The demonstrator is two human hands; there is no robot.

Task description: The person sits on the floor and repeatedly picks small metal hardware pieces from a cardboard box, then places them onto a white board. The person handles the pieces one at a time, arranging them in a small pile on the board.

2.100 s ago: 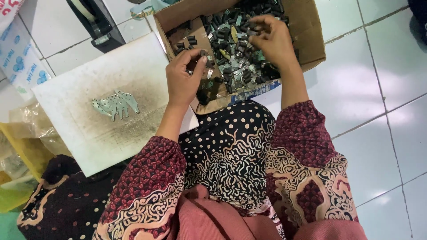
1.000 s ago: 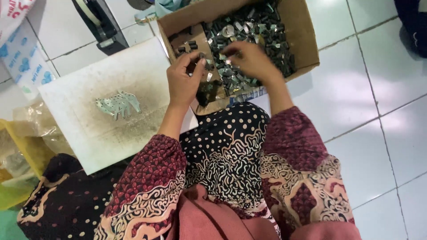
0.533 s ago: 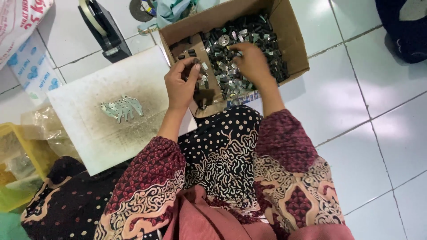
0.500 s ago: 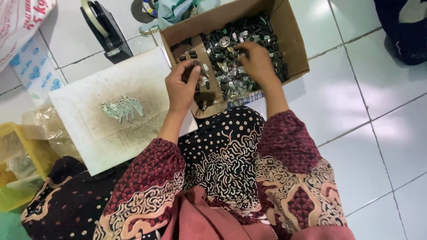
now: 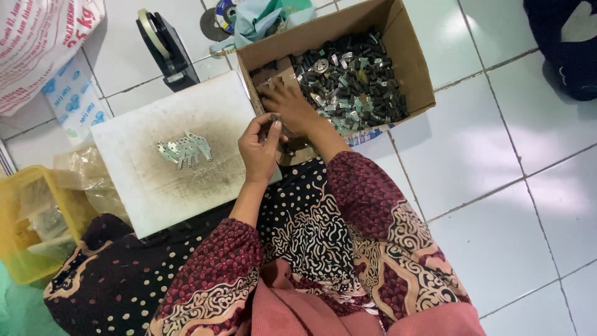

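Observation:
A cardboard box (image 5: 407,53) on the white tiled floor holds a heap of small dark and silvery metal parts (image 5: 351,81). My right hand (image 5: 289,106) reaches into the box's left end, fingers spread over the parts there. My left hand (image 5: 260,149) hovers at the box's near left corner, fingers pinched on a small dark metal part (image 5: 273,119). A stained white board (image 5: 155,180) lies to the left on my lap, with a small row of flat silvery metal pieces (image 5: 183,149) laid on it.
A black tape dispenser (image 5: 165,50) stands behind the board, with a grinding disc (image 5: 214,22) and a teal cloth (image 5: 261,15) beside it. A yellow plastic bin (image 5: 31,224) and clear bags sit at the left. A printed sack (image 5: 43,43) lies at the top left.
My right hand has moved from the middle of the heap to the box's left end. My left hand has dropped slightly toward the box corner, still pinching a part.

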